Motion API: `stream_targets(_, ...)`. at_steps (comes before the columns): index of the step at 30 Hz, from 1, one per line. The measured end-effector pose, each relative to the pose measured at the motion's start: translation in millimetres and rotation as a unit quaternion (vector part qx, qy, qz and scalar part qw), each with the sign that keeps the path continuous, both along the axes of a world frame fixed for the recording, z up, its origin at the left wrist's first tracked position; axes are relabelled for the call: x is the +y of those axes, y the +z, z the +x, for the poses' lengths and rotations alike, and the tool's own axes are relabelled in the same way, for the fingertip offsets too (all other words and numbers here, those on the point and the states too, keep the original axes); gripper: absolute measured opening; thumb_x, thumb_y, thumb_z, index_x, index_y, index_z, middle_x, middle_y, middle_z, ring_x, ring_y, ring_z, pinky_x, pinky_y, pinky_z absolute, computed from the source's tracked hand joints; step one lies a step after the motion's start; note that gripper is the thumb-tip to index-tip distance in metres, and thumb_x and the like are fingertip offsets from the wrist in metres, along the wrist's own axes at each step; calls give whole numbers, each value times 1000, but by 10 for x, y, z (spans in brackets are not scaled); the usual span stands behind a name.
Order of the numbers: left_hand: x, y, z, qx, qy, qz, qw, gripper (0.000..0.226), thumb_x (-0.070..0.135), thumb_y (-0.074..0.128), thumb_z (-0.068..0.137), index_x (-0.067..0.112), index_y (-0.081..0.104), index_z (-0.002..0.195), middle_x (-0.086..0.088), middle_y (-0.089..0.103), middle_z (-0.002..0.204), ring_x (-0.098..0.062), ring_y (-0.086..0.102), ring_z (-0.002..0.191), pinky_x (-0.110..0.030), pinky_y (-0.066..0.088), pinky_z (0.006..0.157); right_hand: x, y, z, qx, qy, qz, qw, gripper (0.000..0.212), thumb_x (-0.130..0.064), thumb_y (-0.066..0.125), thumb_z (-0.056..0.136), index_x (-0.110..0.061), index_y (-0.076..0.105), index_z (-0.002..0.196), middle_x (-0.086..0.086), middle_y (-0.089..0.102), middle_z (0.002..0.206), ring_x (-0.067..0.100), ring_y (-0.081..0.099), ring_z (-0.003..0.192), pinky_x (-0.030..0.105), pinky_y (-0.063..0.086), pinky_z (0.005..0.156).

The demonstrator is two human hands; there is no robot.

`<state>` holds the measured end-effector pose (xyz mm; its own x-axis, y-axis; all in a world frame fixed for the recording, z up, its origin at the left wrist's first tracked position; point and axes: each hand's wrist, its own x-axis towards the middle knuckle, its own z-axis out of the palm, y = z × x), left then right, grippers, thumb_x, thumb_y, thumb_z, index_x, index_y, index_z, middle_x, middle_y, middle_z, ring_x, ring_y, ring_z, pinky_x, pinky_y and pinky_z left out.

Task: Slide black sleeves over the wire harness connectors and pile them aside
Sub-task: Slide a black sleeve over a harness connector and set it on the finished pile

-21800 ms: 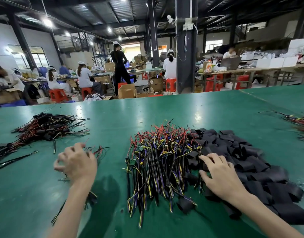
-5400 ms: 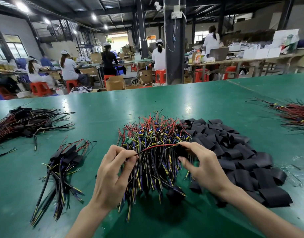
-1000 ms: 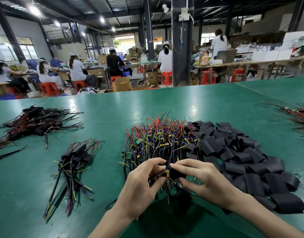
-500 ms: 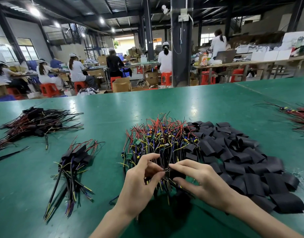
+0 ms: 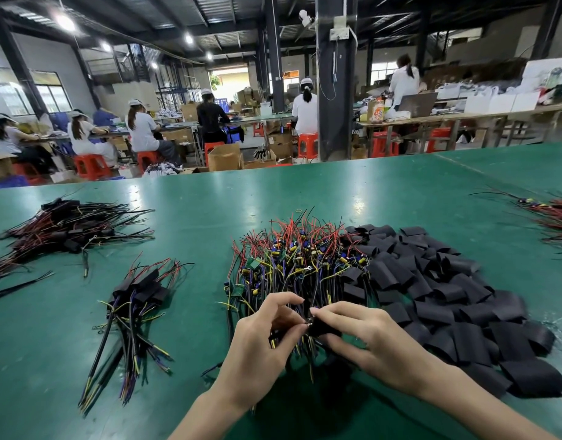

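Together, hands [image 5: 257, 354] [image 5: 379, 344] pinch sleeve [image 5: 321, 329] and harness [image 5: 278, 338].

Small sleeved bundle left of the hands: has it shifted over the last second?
No. The small sleeved bundle lies the same way between the far-left pile and the unsleeved heap.

Green worktable [image 5: 305, 192], dark steel pillar [image 5: 335, 90], red stools [image 5: 90, 166], workers [image 5: 143, 128] at far benches, bright ceiling lamps [image 5: 65, 22]

Hall evenly bright. Ceiling lamps [image 5: 65, 22] blown out; daylight through far doorway [image 5: 230, 78]. Glossy table [image 5: 305, 198] shows soft glare patches. Dark shadow under left hand [image 5: 257, 350] and right hand [image 5: 378, 341]. Fisheye bowing at edges; fingertips slightly blurred.
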<state>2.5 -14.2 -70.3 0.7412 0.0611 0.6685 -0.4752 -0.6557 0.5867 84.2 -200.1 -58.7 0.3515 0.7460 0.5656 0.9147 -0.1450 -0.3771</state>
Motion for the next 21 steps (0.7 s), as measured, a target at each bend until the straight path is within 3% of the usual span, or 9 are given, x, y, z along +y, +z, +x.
stream_targets(9,-13,33,-32,-20,-1,37,999,42,11,70,83,35,52,113,16,65,91,0,64,79,-13,49,74,20,-11,15,6,14,-6,1000,41,-29,49,96,-8,56,130,-4,60,116,8,60,97,21,47,84)
stream_targets(13,-15,32,-43,-19,4,58,998,39,14,67,85,37,51,112,15,63,89,-2,62,78,-18,50,72,39,-35,2,13,20,-9,1000,40,-29,47,96,-9,56,129,-4,60,116,9,60,99,28,49,83)
stream_targets(15,13,60,-46,-27,10,86,996,33,16,65,86,33,53,112,14,62,85,-1,60,78,-19,50,73,50,-39,-15,0,6,-18,1000,41,-31,46,98,-11,54,132,-4,57,125,10,57,109,31,48,89)
stream_targets(18,169,175,-40,-81,67,109,988,22,21,61,86,25,54,107,15,60,85,3,57,76,-9,45,74,32,-22,6,-91,-89,-12,992,50,-38,42,97,-12,46,140,2,42,144,15,43,126,30,33,105)
stream_targets(21,519,305,-46,-168,203,77,962,16,15,61,85,20,53,98,9,60,80,-1,54,67,-7,43,69,-28,32,91,-88,-173,41,980,54,-39,41,94,-12,42,141,4,39,145,15,38,128,28,25,108)
